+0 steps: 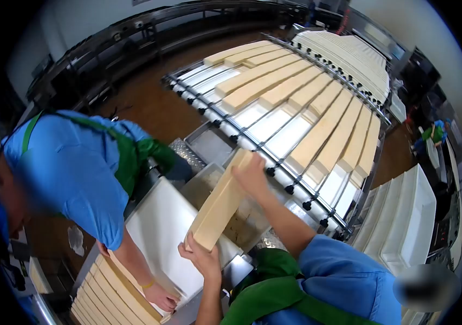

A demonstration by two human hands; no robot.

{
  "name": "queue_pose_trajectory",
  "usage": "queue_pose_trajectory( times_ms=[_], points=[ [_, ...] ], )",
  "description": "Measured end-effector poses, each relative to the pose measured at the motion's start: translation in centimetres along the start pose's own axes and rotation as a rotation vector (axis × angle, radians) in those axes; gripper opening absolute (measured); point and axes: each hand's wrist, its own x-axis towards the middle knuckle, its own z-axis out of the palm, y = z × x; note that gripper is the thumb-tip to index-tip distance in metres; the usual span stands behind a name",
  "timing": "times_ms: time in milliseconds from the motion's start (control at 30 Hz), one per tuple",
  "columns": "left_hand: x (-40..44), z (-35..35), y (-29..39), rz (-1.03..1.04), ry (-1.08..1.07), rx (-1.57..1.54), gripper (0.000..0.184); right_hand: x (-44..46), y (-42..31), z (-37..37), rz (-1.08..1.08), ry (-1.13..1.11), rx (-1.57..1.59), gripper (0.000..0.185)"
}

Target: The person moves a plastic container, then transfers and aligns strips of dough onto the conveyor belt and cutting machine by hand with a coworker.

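Observation:
A long pale yellow block (219, 203) is held at a slant between my two hands. My left hand (202, 259) grips its lower end, fingers wrapped round the edge. Its upper end is in my right hand (250, 172), beside the conveyor's near rail. Under the block are a white surface (160, 227) and a grey bin (244, 222) with residue in it. More long pale blocks (296, 81) lie in rows on the conveyor (266, 122). At the lower left, a co-worker's hand (160, 297) touches the end of a row of similar blocks (111, 295).
A co-worker (79, 162) in blue with a green apron leans in from the left. Stacked white trays (399, 216) stand at the right. An empty grey tray (209, 142) sits beside the conveyor. Another person (434, 134) is far off at the right.

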Motion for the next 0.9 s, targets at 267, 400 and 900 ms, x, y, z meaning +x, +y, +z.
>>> queue_pose_trajectory(
  times_ms=[267, 400, 900],
  points=[
    [6.7, 9.1, 14.0, 0.385, -0.096, -0.132, 0.079, 15.5, 7.1, -12.8, 0.209, 0.072, -0.319, 0.073],
    [9.1, 12.2, 16.1, 0.417, -0.252, -0.191, 0.088, 22.7, 12.1, -15.1, 0.223, -0.142, -0.631, 0.066],
    [11.5, 20.7, 19.2, 0.405, -0.489, -0.172, 0.084, 31.6, 16.9, -17.6, 0.183, -0.059, -0.679, 0.05]
  ],
)
